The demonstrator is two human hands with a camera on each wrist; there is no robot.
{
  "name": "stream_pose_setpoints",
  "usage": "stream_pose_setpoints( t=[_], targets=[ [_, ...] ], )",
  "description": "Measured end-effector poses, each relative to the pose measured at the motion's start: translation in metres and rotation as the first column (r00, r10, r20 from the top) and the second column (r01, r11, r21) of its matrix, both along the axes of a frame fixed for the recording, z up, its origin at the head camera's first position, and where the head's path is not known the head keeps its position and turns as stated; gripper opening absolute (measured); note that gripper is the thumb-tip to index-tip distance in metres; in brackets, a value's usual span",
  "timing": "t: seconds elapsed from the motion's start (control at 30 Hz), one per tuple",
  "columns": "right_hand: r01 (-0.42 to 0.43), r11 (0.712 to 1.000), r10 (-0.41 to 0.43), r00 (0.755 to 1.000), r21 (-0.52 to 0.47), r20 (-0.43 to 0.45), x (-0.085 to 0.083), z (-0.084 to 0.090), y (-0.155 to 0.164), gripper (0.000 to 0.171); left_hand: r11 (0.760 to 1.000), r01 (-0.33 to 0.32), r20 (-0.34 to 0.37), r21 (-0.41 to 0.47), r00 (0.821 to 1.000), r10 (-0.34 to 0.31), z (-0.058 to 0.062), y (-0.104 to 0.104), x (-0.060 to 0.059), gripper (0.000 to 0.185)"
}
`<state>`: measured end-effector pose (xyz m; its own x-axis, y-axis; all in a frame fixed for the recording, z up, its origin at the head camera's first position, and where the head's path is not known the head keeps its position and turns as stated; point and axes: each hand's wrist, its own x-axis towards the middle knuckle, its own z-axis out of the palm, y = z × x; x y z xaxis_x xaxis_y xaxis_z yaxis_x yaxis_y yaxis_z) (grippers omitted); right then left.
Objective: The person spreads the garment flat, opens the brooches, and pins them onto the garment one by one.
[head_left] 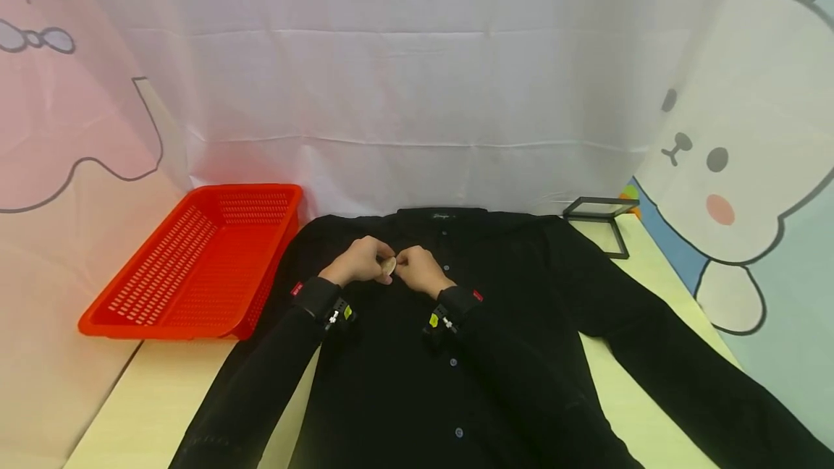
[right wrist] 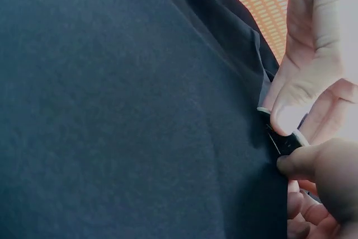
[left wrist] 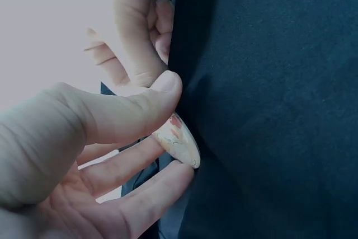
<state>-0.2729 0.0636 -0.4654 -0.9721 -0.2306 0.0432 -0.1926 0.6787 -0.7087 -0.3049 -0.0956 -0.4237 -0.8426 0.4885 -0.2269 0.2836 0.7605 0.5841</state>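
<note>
Shirt (head_left: 417, 353) of black cloth lies spread flat on the pale table (head_left: 156, 396), collar toward the far curtain and hem toward the person, so its long axis runs away from the viewer; the sleeves spread out to either side. Both hands meet at the upper chest on the button line. Left hand (head_left: 357, 260) pinches a small cream oval badge (head_left: 389, 265) between thumb and curled fingers, its long axis slanting along the shirt's edge in the left wrist view (left wrist: 178, 139). Right hand (head_left: 420, 268) pinches the badge's dark clasp and the cloth there, its thumb and forefinger closed tight. Left of the shirt, touching its shoulder, sits a red slotted basket (head_left: 195, 266) with nothing showing inside. A dark frame stand (head_left: 599, 212) rests beyond the right sleeve.
</note>
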Motion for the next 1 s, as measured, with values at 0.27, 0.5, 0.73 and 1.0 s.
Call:
stream_pose_setpoints(
  t=[0.27,0.5,0.73,1.0],
  targets=[
    [0.018,0.999,-0.018,1.0,-0.034,0.009,0.0021,-0.0001,-0.0004,0.011,1.0,-0.017,-0.051,0.015,0.999,0.018,-0.0052,-0.0016,-0.0003,0.054],
    [0.004,0.999,-0.004,1.0,-0.044,-0.002,0.0026,-0.0011,0.0019,0.01,0.998,-0.035,-0.077,0.047,0.996,0.038,-0.0079,-0.0005,0.002,0.054],
    [0.011,1.0,-0.011,1.0,-0.012,-0.026,0.0036,-0.0008,0.0026,0.004,0.999,-0.031,-0.123,0.036,0.992,0.036,-0.0079,0.0017,0.0052,0.053],
    [0.037,0.999,-0.037,0.997,-0.003,-0.066,0.0075,-0.0042,0.0018,0.005,1.0,-0.013,-0.166,0.022,0.986,0.016,-0.0091,0.003,0.0072,0.05]
  ],
)
